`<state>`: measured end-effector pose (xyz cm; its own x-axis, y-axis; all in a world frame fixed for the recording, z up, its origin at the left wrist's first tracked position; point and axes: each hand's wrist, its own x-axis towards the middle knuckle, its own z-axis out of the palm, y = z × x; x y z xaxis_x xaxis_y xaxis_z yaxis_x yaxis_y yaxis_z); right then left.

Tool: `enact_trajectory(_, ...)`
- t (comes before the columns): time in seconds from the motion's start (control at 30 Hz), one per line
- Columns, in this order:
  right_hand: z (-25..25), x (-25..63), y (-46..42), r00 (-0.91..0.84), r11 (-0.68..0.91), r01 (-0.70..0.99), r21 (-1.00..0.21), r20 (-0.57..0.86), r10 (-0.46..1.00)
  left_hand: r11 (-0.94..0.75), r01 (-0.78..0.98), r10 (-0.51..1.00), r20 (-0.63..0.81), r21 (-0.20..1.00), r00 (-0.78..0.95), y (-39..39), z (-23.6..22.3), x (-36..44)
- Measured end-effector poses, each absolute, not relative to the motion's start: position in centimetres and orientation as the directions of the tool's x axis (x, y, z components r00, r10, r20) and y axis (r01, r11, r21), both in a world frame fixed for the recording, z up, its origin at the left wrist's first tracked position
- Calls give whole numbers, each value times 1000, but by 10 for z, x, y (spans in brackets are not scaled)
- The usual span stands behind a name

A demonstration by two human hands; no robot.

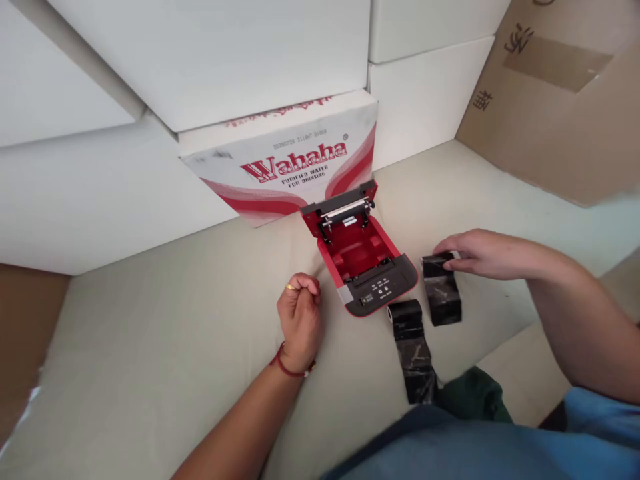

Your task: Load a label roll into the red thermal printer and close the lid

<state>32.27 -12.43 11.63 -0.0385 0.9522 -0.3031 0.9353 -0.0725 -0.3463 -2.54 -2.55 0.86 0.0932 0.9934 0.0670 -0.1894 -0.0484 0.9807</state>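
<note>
A red and black label printer [357, 253] stands with its lid raised, and its red inner bay shows. To its left, my left hand [301, 313] rests closed in a loose fist, with nothing visible in it. My right hand [465, 252] pinches the top end of a black ribbon roll [442, 293] between thumb and fingers, just right of the printer. The loose tail of that roll lies toward me. Another black ribbon roll [407, 311] lies at the printer's front corner, its long creased tail [416, 363] running down toward my clothes.
Behind the printer a Wahaha water carton [295, 160] leans against large white boxes [230, 53]. A brown cardboard box [560, 100] stands at the right, and brown cardboard [25, 327] shows at the left edge. A pale cloth [150, 360] covers the work surface.
</note>
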Motion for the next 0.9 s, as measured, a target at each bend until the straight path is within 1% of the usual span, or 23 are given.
enact_trajectory(0.03,108,319,-126,-18,-96,936,-339,-319,948,-45,-188,993,65,981,98,-25,8,-26)
enact_trajectory(0.1,98,306,-132,9,-103,926,-363,-252,968,-36,-189,992,58,981,113,-25,8,-26)
enact_trajectory(0.17,98,287,-140,-15,-44,889,-455,-126,992,-23,-187,989,49,982,137,-25,8,-28)
enact_trajectory(0.23,98,267,-150,-111,51,831,-554,-75,991,-13,-181,986,43,983,161,-25,7,-29)
enact_trajectory(0.27,97,258,-155,-165,92,811,-579,-76,983,-10,-175,985,41,984,170,-25,7,-29)
enact_trajectory(0.33,90,242,-161,-245,142,808,-572,-108,963,-6,-161,983,36,987,180,-24,6,-30)
enact_trajectory(0.43,77,225,-164,-239,133,864,-486,-164,957,6,-138,982,21,990,190,-23,5,-29)
enact_trajectory(0.5,79,223,-165,-238,120,877,-465,-203,950,16,-124,981,8,992,194,-23,4,-29)
enact_trajectory(0.53,86,225,-166,-265,128,867,-482,-228,937,20,-117,981,3,993,194,-22,3,-28)
enact_trajectory(0.6,111,236,-167,-362,158,809,-566,-268,893,24,-105,981,-4,994,193,-22,2,-28)
enact_trajectory(0.67,144,251,-164,-454,185,727,-661,-261,852,19,-96,983,0,995,185,-23,2,-28)
enact_trajectory(0.7,160,257,-160,-465,194,703,-684,-237,853,16,-97,984,1,995,178,-24,3,-28)
enact_trajectory(0.77,185,262,-145,-389,198,728,-656,-159,907,-54,-76,988,64,996,144,-28,7,-28)
enact_trajectory(0.8,192,259,-135,-327,195,769,-609,-113,938,-135,-45,983,140,990,120,-31,9,-29)
enact_trajectory(0.83,194,253,-123,-267,188,816,-547,-68,961,-245,0,965,244,969,99,-34,12,-30)
enact_trajectory(0.87,193,244,-111,-224,183,860,-477,-30,974,-369,54,927,364,928,89,-37,15,-31)
enact_trajectory(0.9,188,234,-99,-195,169,899,-404,-25,980,-488,105,872,480,867,94,-41,18,-33)
